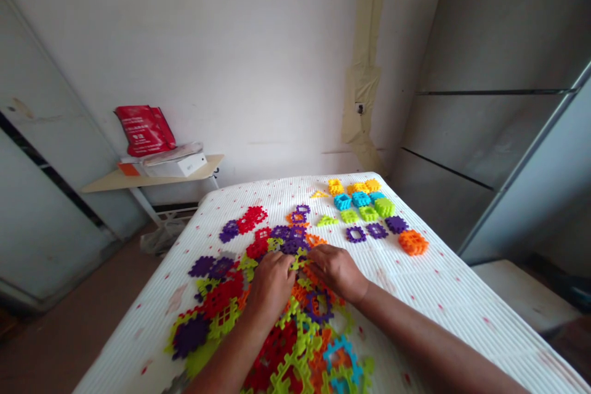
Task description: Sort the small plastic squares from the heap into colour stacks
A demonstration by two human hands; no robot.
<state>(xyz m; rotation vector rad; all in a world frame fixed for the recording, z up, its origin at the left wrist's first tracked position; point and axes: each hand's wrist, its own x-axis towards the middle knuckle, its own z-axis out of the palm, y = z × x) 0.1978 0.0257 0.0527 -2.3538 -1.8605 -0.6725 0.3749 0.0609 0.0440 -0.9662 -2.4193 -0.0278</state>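
Note:
Both hands are over a loose heap of plastic interlocking tiles in red, purple, green, orange and blue. My left hand is closed, its fingertips on a lime-green interlocking tile. From the other side, my right hand pinches at the same small piece, its fingers bent and partly hidden. Just beyond the hands lie purple tiles and a red tile. Nearer to me, a purple square frame tile and a blue tile rest in the heap.
Sorted stacks stand at the table's far right: yellow tiles, blue tiles, green tiles, purple tiles and orange tiles. A side table at left holds a red bag and a white box. A grey cabinet borders the right.

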